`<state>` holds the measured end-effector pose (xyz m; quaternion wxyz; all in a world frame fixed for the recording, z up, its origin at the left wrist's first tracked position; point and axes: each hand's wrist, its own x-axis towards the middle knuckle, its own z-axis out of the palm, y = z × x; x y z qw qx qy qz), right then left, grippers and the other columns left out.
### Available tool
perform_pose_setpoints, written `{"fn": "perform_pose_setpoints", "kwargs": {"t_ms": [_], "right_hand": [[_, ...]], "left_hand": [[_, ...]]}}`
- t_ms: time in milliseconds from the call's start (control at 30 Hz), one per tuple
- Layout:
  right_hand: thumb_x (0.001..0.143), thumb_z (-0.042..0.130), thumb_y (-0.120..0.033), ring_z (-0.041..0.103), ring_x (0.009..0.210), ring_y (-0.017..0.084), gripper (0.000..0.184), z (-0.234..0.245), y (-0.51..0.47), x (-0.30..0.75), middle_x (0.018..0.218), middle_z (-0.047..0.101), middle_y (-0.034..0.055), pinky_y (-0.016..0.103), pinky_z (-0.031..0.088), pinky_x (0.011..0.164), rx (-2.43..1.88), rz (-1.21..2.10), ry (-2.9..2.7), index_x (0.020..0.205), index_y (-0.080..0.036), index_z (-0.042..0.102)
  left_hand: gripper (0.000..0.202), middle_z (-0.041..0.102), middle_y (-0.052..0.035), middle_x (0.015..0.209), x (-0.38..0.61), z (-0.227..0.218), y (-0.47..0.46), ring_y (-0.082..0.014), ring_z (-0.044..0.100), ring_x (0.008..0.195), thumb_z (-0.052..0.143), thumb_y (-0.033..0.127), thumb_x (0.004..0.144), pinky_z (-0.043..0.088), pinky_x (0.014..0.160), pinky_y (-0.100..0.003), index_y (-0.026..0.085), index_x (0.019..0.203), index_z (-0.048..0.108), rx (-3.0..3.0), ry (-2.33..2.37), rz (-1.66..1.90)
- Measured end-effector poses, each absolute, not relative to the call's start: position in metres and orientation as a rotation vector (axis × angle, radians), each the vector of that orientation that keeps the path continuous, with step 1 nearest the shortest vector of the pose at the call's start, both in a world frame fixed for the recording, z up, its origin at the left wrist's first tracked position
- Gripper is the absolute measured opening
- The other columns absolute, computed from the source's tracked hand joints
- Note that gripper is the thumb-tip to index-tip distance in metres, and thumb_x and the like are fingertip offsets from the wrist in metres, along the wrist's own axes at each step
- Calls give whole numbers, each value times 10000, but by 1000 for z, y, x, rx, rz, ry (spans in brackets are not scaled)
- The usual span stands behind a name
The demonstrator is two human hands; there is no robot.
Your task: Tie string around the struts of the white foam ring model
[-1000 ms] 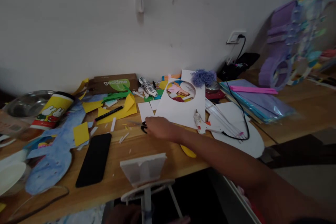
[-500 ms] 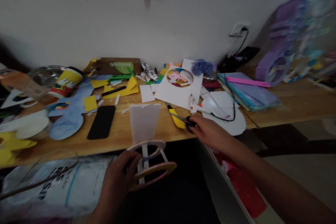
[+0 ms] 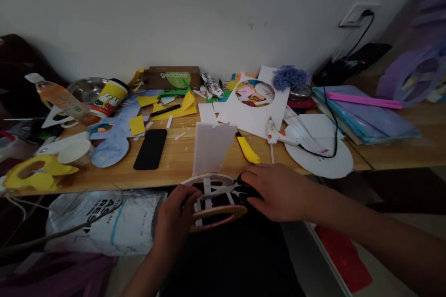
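My left hand (image 3: 176,216) is closed round the lower ring of a small foam-board model (image 3: 212,190), two rings joined by white struts with a white upright panel (image 3: 212,147) on top. My right hand (image 3: 275,190) is closed on black-handled scissors (image 3: 244,185), whose tip sits among the struts between the rings. Both hands hover just in front of the wooden table's edge (image 3: 139,181).
On the table lie a yellow utility knife (image 3: 248,150), a black phone (image 3: 150,148), a glue gun (image 3: 278,135) with black cord, a white sheet with a round hole (image 3: 256,111), coloured paper scraps, a yellow cup (image 3: 106,98), a bottle (image 3: 61,97). A plastic bag (image 3: 104,222) lies below.
My right hand picked the scissors off the table and brought them back to the model. The left hand raised the model and now holds it by the lower ring.
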<state>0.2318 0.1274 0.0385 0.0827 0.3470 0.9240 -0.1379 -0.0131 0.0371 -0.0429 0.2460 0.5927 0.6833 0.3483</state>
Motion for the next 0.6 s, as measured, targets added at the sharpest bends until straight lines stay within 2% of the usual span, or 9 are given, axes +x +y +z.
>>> {"fn": "perform_pose_setpoints", "kwargs": {"t_ms": [300, 600], "right_hand": [[862, 608, -341, 657, 840, 261, 172, 29, 125, 227, 925, 705, 98, 364, 477, 683, 939, -414, 2765, 947, -203, 667], [879, 583, -263, 678, 744, 254, 157, 35, 124, 221, 863, 716, 100, 332, 431, 589, 899, -329, 2719, 948, -159, 678]], "left_hand": [[166, 667, -1, 767, -5, -36, 35, -128, 609, 691, 520, 199, 911, 489, 684, -228, 208, 835, 667, 1772, 1768, 1031], [151, 660, 8, 736, -5, -39, 37, -120, 610, 659, 540, 176, 909, 485, 644, -213, 209, 829, 665, 1823, 1754, 1065]]}}
